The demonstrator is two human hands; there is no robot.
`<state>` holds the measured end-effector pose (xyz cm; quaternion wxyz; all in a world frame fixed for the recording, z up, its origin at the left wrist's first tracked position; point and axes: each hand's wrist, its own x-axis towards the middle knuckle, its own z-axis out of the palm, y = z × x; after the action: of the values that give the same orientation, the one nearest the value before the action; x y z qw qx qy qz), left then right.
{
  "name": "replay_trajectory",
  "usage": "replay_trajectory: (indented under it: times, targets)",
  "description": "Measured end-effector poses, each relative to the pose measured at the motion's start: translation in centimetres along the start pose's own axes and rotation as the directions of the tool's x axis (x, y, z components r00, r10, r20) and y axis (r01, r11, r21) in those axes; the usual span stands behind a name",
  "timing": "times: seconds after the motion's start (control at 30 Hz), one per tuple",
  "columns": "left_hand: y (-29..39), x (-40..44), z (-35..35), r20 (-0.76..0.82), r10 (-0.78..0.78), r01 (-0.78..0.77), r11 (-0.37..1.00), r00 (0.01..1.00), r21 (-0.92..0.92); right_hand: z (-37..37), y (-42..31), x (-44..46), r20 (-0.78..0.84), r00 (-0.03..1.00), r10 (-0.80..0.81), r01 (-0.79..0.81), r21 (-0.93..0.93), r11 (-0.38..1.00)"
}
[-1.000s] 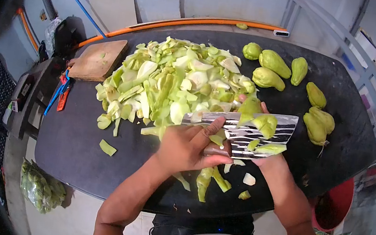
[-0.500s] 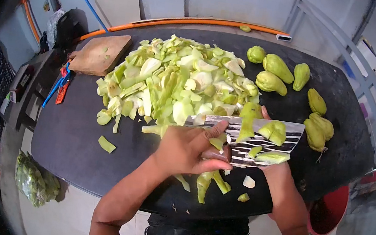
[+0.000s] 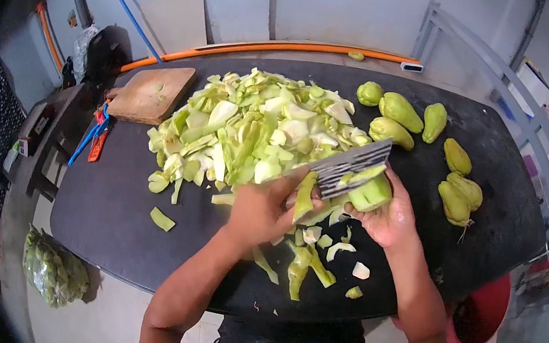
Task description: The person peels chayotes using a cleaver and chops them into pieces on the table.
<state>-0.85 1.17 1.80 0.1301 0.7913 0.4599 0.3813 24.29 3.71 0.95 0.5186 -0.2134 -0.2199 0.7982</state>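
My left hand [image 3: 263,208] is wrapped round the handle of a broad cleaver [image 3: 351,171], whose dark blade is streaked with pale marks. A strip of green peel hangs by my left fingers. In my right hand [image 3: 393,215] sits a chayote [image 3: 371,193], partly peeled and pale green on its cut side. The blade lies against the top of this chayote, with a sliver of peel on it. Behind my hands rises a large heap of chayote pieces and peelings [image 3: 260,124]. Loose peel strips [image 3: 300,268] lie on the table below my hands.
Several whole chayotes [image 3: 400,112] lie at the back right of the dark table [image 3: 115,220]. A wooden chopping board [image 3: 153,93] and an orange-handled tool [image 3: 99,141] are at the left. A red bucket [image 3: 481,310] stands below the right edge, and a bag of greens [image 3: 54,267] sits on the floor.
The cleaver has tilted from lying nearly flat to a steeper angle, and the peel pieces on its blade have mostly gone. The chayote in my right hand has come into view.
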Motion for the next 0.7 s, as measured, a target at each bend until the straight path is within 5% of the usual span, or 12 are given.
replay_trajectory:
  times: [0.13,0.2,0.23,0.27,0.3,0.4,0.43,0.63,0.7]
  targets:
    - [0.3,-0.5,1.4,-0.035,0.305,-0.294,0.938,0.952,0.186,-1.3,1.7,0.3,0.025,0.996,-0.089,0.081,0.208,0.975]
    - [1.1,-0.6,1.4,-0.051,0.451,-0.425,0.868,0.891,0.257,-1.1,1.8,0.2,0.177,0.984,0.015,-0.054,0.217,0.975]
    - [1.4,-0.6,1.4,-0.043,0.474,-0.447,0.855,0.880,0.262,-1.0,1.8,0.2,0.288,0.956,0.054,-0.129,0.248,0.960]
    - [1.6,-0.6,1.4,-0.037,0.494,-0.468,0.843,0.869,0.266,-1.2,2.4,0.5,0.017,1.000,-0.026,0.023,0.159,0.987]
    - [1.9,-0.6,1.3,-0.030,0.516,-0.490,0.829,0.856,0.269,-1.3,2.9,-0.3,-0.030,0.981,-0.194,0.186,-0.161,0.969]
    - [3.0,-0.4,0.8,-0.043,0.525,-0.500,0.829,0.850,0.249,-0.7,2.5,-0.9,0.014,0.997,-0.077,0.077,-0.025,0.997]
    - [3.0,-0.4,0.8,-0.056,0.535,-0.508,0.827,0.843,0.239,-0.7,2.2,-0.7,0.087,0.994,0.060,-0.069,0.101,0.992]
    - [3.3,-0.7,0.5,0.032,0.552,-0.537,0.794,0.833,0.285,0.7,2.3,-0.7,0.110,0.993,0.029,-0.039,0.087,0.995]
    - [3.2,-0.7,0.6,0.010,0.573,-0.542,0.769,0.819,0.338,1.0,2.3,-0.9,0.012,0.998,-0.059,0.060,-0.094,0.994]
